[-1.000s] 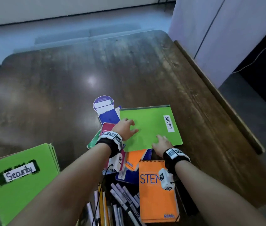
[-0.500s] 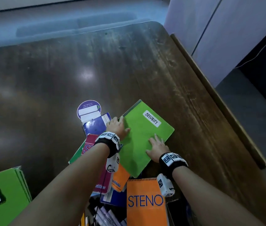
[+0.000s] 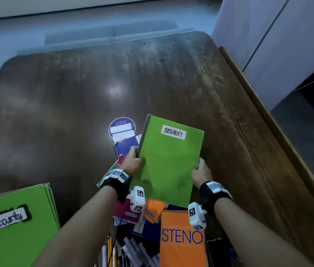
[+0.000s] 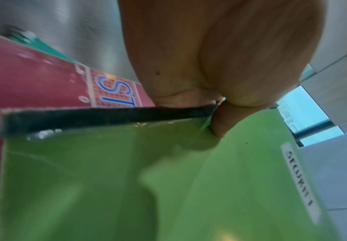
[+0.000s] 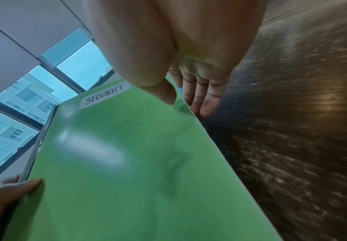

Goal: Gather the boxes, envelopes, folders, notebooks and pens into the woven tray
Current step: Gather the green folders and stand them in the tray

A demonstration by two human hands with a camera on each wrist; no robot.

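A green notebook [image 3: 169, 160] labelled SECURITY is held up, tilted, above the pile of notebooks. My left hand [image 3: 133, 160] pinches its dark spine edge, thumb on the cover [image 4: 168, 179]. My right hand [image 3: 200, 172] grips the opposite edge, thumb on the cover [image 5: 127, 163] and fingers behind. Below lie an orange STENO pad [image 3: 182, 239], a maroon notebook [image 3: 129, 211], a blue spiral notebook [image 3: 125, 147] and several pens [image 3: 133, 251]. The woven tray is hidden from all views.
A stack of green folders [image 3: 15, 224] labelled Security sits at the near left. A round purple sticker [image 3: 122, 128] lies on the dark wooden table [image 3: 75, 105]. The table's raised right edge [image 3: 267, 116] borders a white cabinet [image 3: 279, 45].
The green notebook went from flat on the pile to lifted and turned upright. Both hands changed from pressing flat on its cover to gripping its two side edges.
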